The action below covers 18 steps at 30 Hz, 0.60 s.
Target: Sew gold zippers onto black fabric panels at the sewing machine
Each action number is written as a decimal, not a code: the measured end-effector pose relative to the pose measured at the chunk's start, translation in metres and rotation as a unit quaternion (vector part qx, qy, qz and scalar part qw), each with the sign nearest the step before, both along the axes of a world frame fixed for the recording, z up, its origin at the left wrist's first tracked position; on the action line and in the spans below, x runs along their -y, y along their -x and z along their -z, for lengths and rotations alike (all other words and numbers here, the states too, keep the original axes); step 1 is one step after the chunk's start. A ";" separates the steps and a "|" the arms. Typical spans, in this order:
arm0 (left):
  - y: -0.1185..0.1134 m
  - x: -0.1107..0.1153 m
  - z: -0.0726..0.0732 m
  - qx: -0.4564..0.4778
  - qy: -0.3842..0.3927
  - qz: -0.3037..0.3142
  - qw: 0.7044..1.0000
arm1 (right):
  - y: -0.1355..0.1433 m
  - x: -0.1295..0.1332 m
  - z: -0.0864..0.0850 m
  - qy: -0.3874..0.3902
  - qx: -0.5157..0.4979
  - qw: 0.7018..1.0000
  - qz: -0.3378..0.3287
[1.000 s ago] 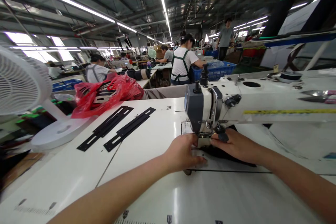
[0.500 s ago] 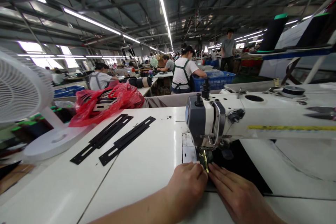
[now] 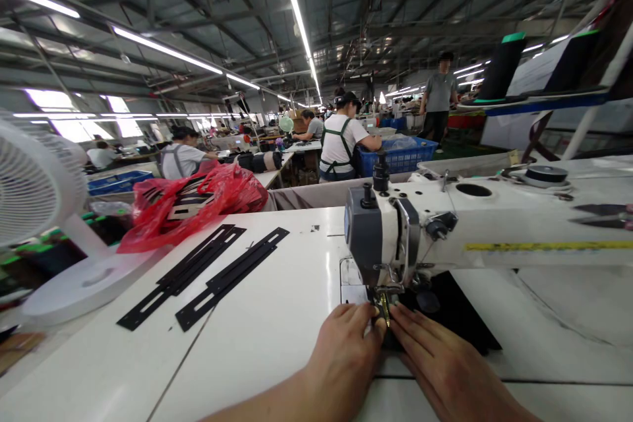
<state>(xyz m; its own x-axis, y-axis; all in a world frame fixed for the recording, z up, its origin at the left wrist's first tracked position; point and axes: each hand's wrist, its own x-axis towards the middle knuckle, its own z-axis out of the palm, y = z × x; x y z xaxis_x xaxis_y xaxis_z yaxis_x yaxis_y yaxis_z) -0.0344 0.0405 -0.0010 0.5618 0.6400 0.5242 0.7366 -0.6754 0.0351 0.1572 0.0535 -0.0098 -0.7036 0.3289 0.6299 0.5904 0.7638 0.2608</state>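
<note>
A gold-toothed zipper (image 3: 384, 309) lies under the presser foot of a white and grey sewing machine (image 3: 364, 227). Just left of it is my left hand (image 3: 346, 346), fingers curled and pressed together at the zipper's edge; what they pinch is hidden. My right hand (image 3: 440, 356) lies on the other side, its fingers stretched out flat with the tips beside the zipper. Black fabric (image 3: 462, 316) spreads on the table to the right, partly beneath the machine head and my right hand.
Black slotted strips (image 3: 232, 277) lie on the white table (image 3: 277, 316). Behind them is a red plastic bag (image 3: 198, 201), with a white fan (image 3: 44, 178) at the left. Scissors (image 3: 603, 215) rest on the machine arm. People work beyond, near a blue crate (image 3: 395, 157).
The zipper and black fabric have shifted slightly away from me under the machine, with both hands following. The camera view has moved a little; the standing person in the background has shifted.
</note>
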 end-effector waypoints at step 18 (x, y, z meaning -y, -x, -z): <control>0.008 -0.018 0.006 0.022 -0.030 0.036 0.999 | 0.002 -0.011 -0.005 0.003 -0.024 1.000 0.000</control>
